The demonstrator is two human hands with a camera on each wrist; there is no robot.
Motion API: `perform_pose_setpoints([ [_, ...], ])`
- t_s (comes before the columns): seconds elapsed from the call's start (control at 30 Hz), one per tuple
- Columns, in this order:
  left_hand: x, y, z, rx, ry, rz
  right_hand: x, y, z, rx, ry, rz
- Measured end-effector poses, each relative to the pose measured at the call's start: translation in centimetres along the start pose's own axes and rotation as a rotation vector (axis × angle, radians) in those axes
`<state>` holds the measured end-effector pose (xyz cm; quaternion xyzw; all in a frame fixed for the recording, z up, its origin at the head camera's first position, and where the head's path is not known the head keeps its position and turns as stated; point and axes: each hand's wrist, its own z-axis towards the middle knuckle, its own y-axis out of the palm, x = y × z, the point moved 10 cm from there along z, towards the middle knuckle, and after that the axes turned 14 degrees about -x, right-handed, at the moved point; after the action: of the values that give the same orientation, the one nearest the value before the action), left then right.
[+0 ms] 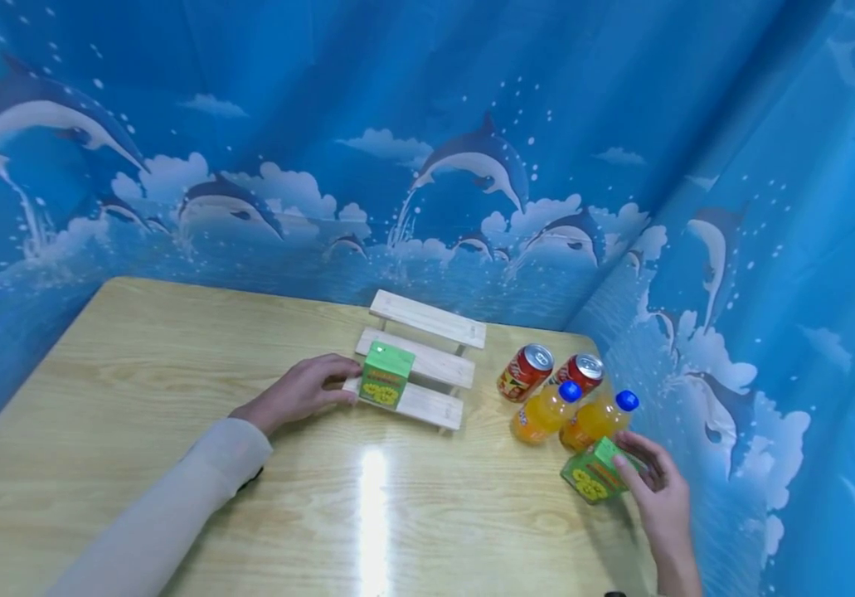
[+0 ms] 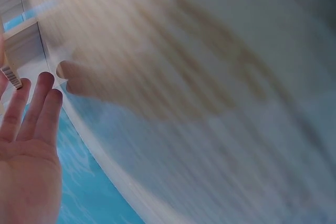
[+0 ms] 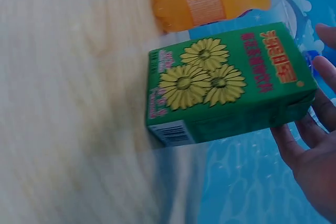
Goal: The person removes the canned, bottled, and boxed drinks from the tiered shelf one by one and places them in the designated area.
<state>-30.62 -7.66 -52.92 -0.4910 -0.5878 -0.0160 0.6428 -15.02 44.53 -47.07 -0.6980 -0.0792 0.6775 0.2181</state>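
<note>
On the lowest board of a three-step wooden rack (image 1: 427, 405) stands a green drink carton (image 1: 386, 377) with yellow flowers. My left hand (image 1: 306, 390) is at the rack's left end, thumb and fingers spread around the board ends beside that carton. In the left wrist view several fingers (image 2: 35, 114) look straight, with one fingertip against the wood. A second green carton (image 3: 226, 82), tilted, is in my right hand (image 1: 658, 481), which holds its upper end between thumb and fingers. Its lower end is close to the table; contact is unclear.
Two red cola cans (image 1: 526, 373) stand right of the rack. In front of them are two orange soda bottles (image 1: 542, 414) with blue caps, just behind the right-hand carton. Blue dolphin-print curtains (image 1: 308, 166) border the wooden table (image 1: 173, 348) at the back and right.
</note>
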Motion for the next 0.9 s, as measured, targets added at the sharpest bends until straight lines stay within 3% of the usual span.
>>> perform_pose_setpoints([
  [0.33,-0.1,0.0,-0.1,-0.005,-0.004,-0.011,-5.2,1.5,0.0,-0.01,-0.138,-0.192],
  [0.5,-0.2,0.0,-0.1,-0.004,-0.012,-0.011,-8.0,3.5,0.3,-0.08,-0.267,-0.18],
  [0.9,0.0,0.0,0.0,-0.001,-0.005,0.005,-11.9,11.1,1.9,-0.298,-0.432,-0.055],
])
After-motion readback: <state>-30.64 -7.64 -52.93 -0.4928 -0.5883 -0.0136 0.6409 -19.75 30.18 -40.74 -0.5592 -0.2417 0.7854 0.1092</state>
